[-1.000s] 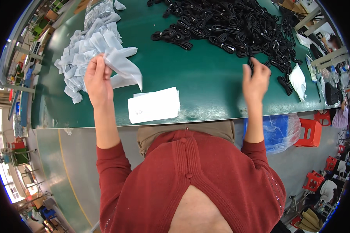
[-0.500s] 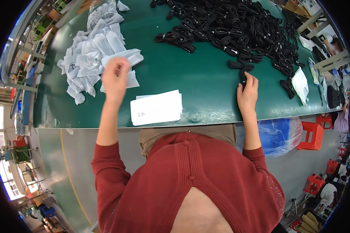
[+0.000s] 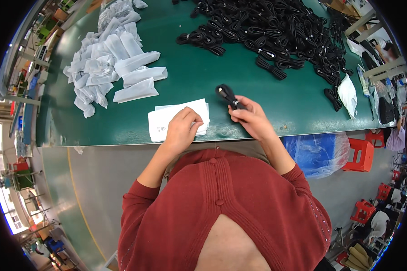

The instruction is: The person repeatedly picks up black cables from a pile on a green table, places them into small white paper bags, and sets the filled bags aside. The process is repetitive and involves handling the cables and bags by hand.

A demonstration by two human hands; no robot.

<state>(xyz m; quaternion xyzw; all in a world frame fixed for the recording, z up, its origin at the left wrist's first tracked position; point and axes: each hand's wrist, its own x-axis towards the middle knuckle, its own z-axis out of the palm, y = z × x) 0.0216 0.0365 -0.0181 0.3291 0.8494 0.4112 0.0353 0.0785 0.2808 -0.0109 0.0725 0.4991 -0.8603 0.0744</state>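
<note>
Cable bundle [image 3: 226, 93], black, coiled, pinched between thumb and fingers of your right hand [image 3: 251, 118], far end blurred, jutting forward-left past fingertips. Your left hand [image 3: 182, 128], fingers curled, lies over right part of flat white stack [image 3: 160, 122]; cannot tell if it grips any. Well beyond right hand, black cable pile [image 3: 276, 27]. Forward-left of left hand, heap of whitish pouches [image 3: 95, 58]. Green table [image 3: 199, 67] beneath both hands.

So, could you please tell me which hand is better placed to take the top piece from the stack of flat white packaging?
The left hand, I'd judge: it lies over the packaging stack, while the right hand, off to the side, holds a bundled black cable.
</note>
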